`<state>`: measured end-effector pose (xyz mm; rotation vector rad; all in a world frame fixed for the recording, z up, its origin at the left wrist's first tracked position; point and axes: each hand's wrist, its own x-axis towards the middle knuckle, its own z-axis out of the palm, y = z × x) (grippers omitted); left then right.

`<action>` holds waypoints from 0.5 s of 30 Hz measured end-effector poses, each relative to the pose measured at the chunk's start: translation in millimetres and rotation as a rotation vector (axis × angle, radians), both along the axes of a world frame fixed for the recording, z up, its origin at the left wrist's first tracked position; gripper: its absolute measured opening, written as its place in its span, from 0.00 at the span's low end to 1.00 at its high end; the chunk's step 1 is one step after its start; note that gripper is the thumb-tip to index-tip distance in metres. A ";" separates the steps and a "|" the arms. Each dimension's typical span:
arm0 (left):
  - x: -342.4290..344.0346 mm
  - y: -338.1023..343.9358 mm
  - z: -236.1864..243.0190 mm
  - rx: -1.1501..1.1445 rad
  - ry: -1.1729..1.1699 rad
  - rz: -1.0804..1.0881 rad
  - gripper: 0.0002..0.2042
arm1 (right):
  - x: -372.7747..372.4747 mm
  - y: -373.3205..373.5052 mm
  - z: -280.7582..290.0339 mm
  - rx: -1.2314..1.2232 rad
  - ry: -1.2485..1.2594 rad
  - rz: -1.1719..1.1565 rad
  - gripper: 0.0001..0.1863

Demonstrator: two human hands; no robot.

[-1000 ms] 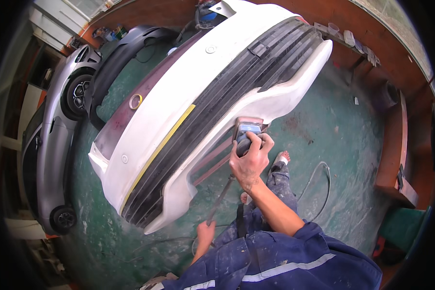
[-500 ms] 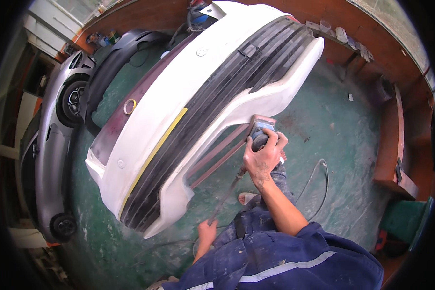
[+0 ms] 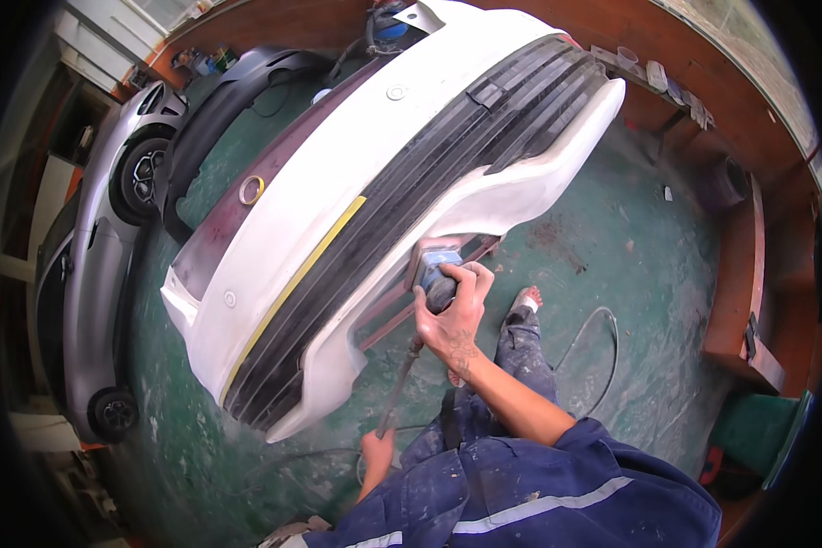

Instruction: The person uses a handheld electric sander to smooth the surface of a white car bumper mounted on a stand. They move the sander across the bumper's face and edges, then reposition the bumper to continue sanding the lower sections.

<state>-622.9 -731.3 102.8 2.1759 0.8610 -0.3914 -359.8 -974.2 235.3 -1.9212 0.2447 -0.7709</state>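
Observation:
A large white car bumper with black ribbed trim stretches diagonally before me. My right hand is wrapped over a blue-and-black sander. Its rectangular pad rests at the bumper's near lower edge; the exact contact is hidden. From the sander a hose runs down to my left hand, whose fingers are closed round it. A yellow tape strip lies along the white panel above the trim. Beyond it, a tape roll sits against a reddish-grey surface.
Pinkish bars of a stand show under the bumper. A loose hose curls over the green floor at right. Dark and silver car parts stand at left; a wooden bench and green bin stand at right.
My right hand and the sander have moved left along the bumper's lower edge. My left hand has shifted slightly left, still on the hose. One foot shows more fully on the floor.

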 end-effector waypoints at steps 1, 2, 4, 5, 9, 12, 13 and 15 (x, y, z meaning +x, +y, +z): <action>-10.5 5.2 -5.1 0.000 0.004 0.018 0.19 | -5.8 3.9 -4.2 0.041 -0.001 0.051 0.33; -20.9 10.6 -9.7 0.001 0.007 0.036 0.19 | -11.2 6.9 -10.3 0.047 -0.010 0.119 0.33; -29.8 12.7 -9.2 0.005 0.025 0.043 0.18 | -19.2 10.6 -19.0 0.116 -0.002 0.216 0.33; -33.4 11.8 -10.4 0.007 0.028 0.046 0.18 | -20.0 10.8 -23.0 0.132 -0.010 0.228 0.33; -19.6 4.2 11.4 0.025 -0.041 0.070 0.17 | -8.2 12.5 -18.4 0.135 -0.045 0.074 0.34; 12.3 -6.9 37.1 0.015 -0.062 0.101 0.18 | 6.8 3.6 -12.0 0.156 -0.046 -0.060 0.33; 12.4 -6.2 37.0 0.009 -0.066 0.115 0.18 | 6.8 2.9 -12.0 0.156 -0.077 -0.034 0.33; 2.7 -1.3 29.3 -0.004 -0.077 0.143 0.18 | 0.6 9.5 -13.4 0.126 -0.126 0.030 0.34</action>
